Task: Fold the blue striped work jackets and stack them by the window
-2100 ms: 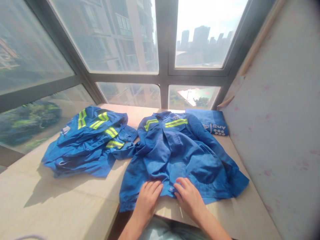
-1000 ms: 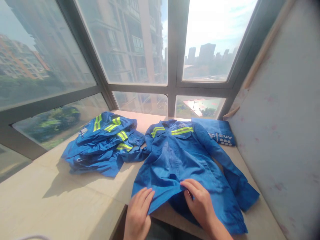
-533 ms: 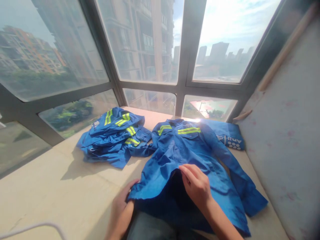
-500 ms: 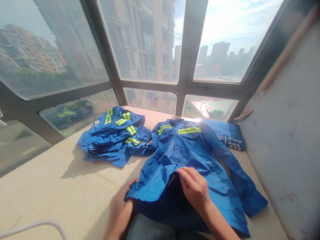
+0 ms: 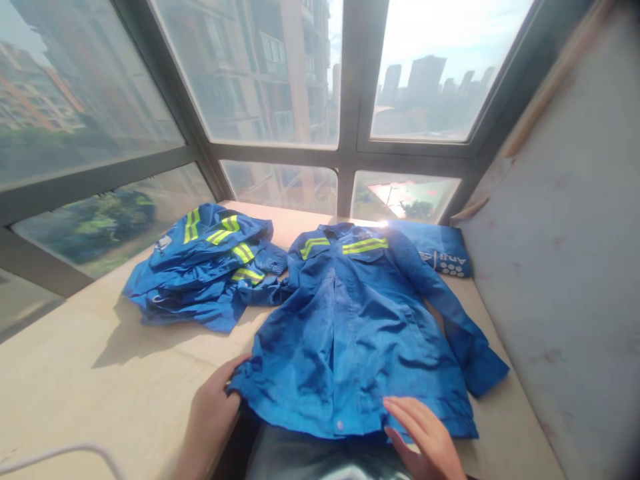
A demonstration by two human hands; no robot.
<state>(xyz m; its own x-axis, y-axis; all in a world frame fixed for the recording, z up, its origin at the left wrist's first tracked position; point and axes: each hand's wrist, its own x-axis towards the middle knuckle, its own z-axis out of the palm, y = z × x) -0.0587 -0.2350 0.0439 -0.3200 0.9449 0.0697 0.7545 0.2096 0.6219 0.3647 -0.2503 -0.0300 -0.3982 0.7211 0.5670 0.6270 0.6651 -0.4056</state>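
A blue work jacket (image 5: 370, 347) with yellow-green reflective strips lies spread out, front up, its collar toward the window and its hem toward me. My left hand (image 5: 217, 400) is closed on the hem's left corner; its fingertips are partly hidden by the cloth. Over the hem, right of the front closure, my right hand (image 5: 423, 430) has its fingers stretched out and the thumb apart from them. I cannot tell whether the thumb touches the edge. Left of the jacket sits a crumpled pile of blue clothing (image 5: 195, 280) with similar strips.
Behind the jacket's right shoulder lies a folded blue item (image 5: 443, 250) with white lettering. Framed windows (image 5: 280, 157) border the pale ledge (image 5: 65, 380) at the back and left, and a wall (image 5: 565, 267) stands at the right. A white cable (image 5: 65, 452) curves at the lower left.
The lifted front hem has come down flat and the jacket's front edges now meet. My right hand has moved down and right, its pinch opened. My left hand still grips the corner.
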